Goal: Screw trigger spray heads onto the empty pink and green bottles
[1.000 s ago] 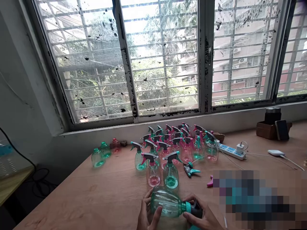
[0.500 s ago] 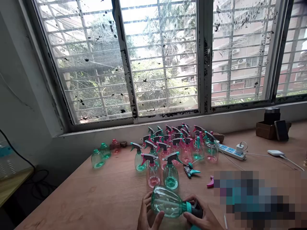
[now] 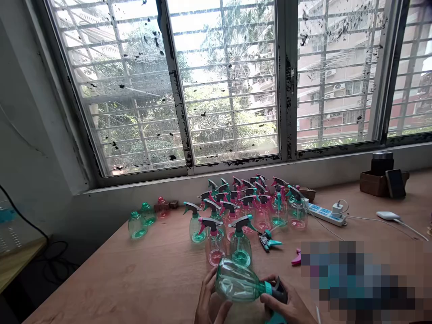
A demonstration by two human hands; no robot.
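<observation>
A clear green spray bottle (image 3: 238, 282) is held on its side above the front of the table, its base to the left and its teal-collared black spray head to the right. The fingers and thumb of my left hand (image 3: 209, 297) curl around the base end. At the other end, my right hand (image 3: 290, 302) grips the collar and spray head, hiding part of the head. Just beyond the held bottle stand a green spray bottle (image 3: 240, 247) and a pink one (image 3: 216, 248), both upright with heads on.
More pink and green spray bottles (image 3: 263, 216) crowd behind. Headless bottles (image 3: 137, 226) stand at the left. A loose spray head (image 3: 268, 242), a pink piece (image 3: 297, 257), a power strip (image 3: 326, 213) and a white charger (image 3: 388, 216) lie rightward. The lower right is pixelated.
The held bottle has shifted slightly right, its base end tipping up a little and its head turning slightly. Both hands keep their hold.
</observation>
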